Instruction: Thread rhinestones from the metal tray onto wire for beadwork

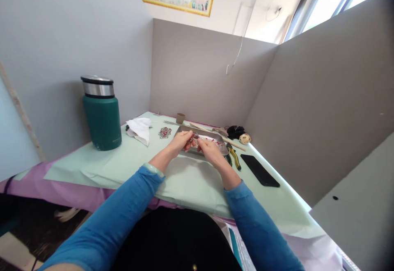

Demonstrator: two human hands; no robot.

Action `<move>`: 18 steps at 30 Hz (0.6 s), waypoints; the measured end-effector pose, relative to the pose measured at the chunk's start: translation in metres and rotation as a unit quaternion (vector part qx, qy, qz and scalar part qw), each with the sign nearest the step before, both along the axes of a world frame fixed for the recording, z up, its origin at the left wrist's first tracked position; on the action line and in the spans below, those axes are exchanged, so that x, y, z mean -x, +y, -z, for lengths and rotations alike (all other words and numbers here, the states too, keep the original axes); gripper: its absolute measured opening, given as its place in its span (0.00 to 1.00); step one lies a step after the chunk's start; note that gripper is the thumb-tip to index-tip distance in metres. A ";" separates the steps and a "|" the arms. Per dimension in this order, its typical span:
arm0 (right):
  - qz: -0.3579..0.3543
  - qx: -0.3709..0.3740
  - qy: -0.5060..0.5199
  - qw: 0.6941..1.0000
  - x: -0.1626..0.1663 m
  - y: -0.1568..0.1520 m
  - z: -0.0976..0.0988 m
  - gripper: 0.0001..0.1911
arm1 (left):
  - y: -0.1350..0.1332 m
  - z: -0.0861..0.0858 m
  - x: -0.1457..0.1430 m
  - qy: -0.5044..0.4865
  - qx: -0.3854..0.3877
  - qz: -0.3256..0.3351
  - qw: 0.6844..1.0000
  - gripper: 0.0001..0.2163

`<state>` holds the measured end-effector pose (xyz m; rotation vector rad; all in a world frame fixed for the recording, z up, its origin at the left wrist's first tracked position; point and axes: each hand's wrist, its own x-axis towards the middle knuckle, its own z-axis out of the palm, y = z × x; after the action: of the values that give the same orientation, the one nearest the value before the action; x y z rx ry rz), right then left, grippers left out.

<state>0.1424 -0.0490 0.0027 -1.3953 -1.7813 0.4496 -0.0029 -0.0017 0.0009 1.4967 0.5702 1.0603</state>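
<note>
Both my hands meet over the near edge of a metal tray (184,129) on a pale green table cover. My left hand (181,142) is closed in a pinch on a small reddish piece that is too small to name. My right hand (208,148) is closed too, its fingertips touching the same small piece. Small red and white bits lie inside the tray. Both arms wear blue sleeves.
A green flask with a steel lid (101,113) stands at the left. A white tissue (140,129), a beaded patch (165,132), a small cup (180,118), a wooden stick (237,144), yellow-handled pliers (234,157) and a black phone (260,170) lie around the tray. Grey partitions wall the table.
</note>
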 end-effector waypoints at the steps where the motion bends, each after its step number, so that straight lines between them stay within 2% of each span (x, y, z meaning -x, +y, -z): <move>1: 0.002 0.000 -0.005 1.000 0.000 0.000 0.000 0.23 | 0.001 0.000 0.000 0.007 0.000 -0.004 1.000 0.13; 5: 0.002 0.010 0.010 1.000 0.000 -0.001 -0.001 0.23 | -0.001 0.000 0.000 0.042 -0.023 -0.010 0.999 0.07; 9: -0.049 0.095 0.129 0.986 0.001 -0.003 -0.001 0.20 | -0.001 0.000 0.000 0.031 -0.053 -0.020 0.998 0.06; 13: -0.136 0.170 0.211 0.953 0.002 -0.004 -0.001 0.14 | 0.001 0.000 0.001 0.004 -0.032 -0.019 0.999 0.06; 18: -0.158 0.191 0.237 0.939 0.002 -0.005 0.002 0.12 | 0.001 -0.002 0.002 -0.026 0.014 -0.032 0.999 0.05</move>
<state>0.1404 -0.0545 0.0012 -1.1144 -1.5590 1.2494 -0.0047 -0.0007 0.0033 1.4315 0.5980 1.1328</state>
